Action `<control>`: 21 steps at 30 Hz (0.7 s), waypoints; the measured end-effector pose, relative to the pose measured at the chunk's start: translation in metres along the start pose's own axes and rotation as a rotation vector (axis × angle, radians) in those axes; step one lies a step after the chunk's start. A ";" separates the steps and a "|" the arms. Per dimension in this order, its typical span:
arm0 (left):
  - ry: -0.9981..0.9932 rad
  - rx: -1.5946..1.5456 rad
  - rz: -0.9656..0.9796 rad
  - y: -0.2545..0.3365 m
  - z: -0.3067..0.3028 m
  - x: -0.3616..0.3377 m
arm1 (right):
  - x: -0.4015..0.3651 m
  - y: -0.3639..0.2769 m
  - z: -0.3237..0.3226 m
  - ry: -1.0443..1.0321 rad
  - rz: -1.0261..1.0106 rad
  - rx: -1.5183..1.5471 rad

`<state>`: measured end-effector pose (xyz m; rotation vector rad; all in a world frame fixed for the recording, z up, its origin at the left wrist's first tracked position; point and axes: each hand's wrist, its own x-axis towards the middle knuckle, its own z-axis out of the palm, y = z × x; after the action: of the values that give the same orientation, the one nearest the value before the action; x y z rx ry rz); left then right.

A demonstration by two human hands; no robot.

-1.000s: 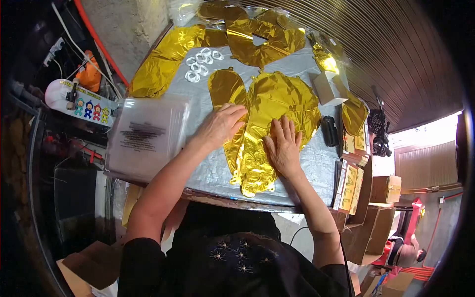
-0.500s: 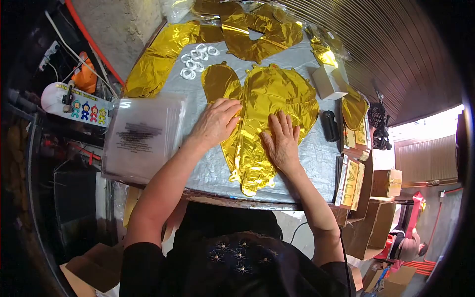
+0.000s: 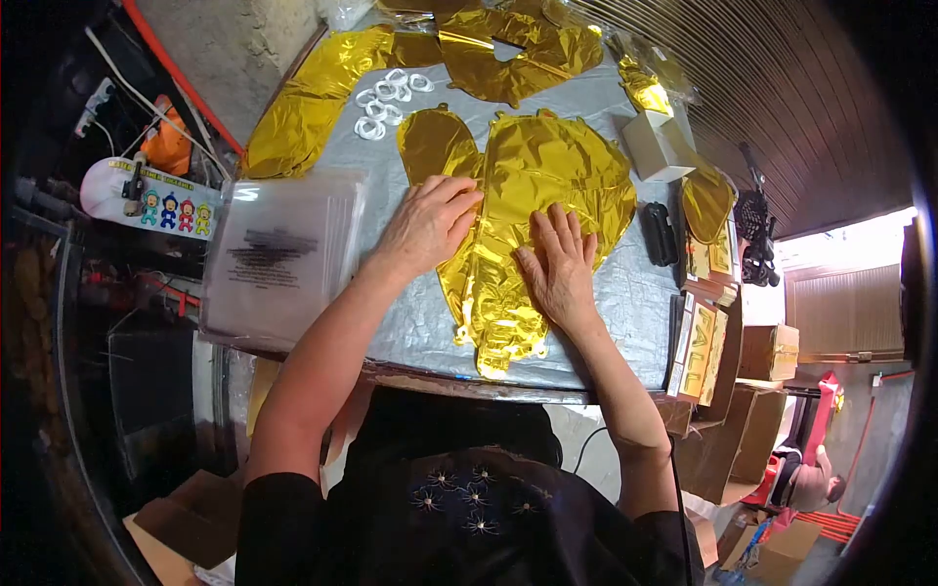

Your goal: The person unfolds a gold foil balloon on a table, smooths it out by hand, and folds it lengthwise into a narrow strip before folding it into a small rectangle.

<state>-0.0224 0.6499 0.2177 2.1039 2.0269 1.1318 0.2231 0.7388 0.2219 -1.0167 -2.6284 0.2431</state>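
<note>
Shiny gold foil piece, broad and wrinkled, [image 3: 557, 161] flat beneath both hands!

Lying right under the fingers, on a creased silvery table cover [image 3: 625, 317]. Contact on two sides now! Over at the left hand [image 3: 418, 232], fingers close together and bent, tips down beside the long seam, thumb tucked low; no telling from here about a pinch. Across at the right hand [image 3: 565, 283], fingers straight and slightly spread, palm down, gripping nothing, just resting on the foil. Looks like steadying from both sides, probably enough against sliding, though still plenty of creases beyond the right fingertips.

Just past the left fingers, a narrow rounded gold lobe [image 3: 430, 142] against the broad part. Nearer the body than either set of fingers, a crinkled, tabbed lower end [image 3: 498, 354], uncovered. Farther out beyond the left fingers, a cluster of small white looped coils [image 3: 385, 96]. Left of those same fingers, a stack of clear plastic bags [image 3: 264, 305]. Off right of the right fingers, a slim black case [image 3: 660, 236], and beyond, an upright-sided white box [image 3: 647, 148].
</note>
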 end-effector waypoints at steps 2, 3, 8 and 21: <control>0.003 -0.003 0.001 0.000 0.000 0.000 | -0.002 0.002 0.002 0.007 -0.003 -0.001; 0.008 -0.006 0.003 0.000 0.000 0.000 | -0.002 0.002 0.002 0.006 -0.005 -0.001; 0.004 -0.047 0.000 0.004 -0.004 0.001 | -0.003 0.002 -0.002 -0.003 -0.013 0.026; 0.004 -0.014 0.004 -0.003 0.003 -0.001 | -0.003 0.003 -0.003 0.030 -0.035 0.077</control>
<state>-0.0237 0.6513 0.2137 2.1019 2.0119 1.1477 0.2279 0.7389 0.2231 -0.9413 -2.5863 0.3167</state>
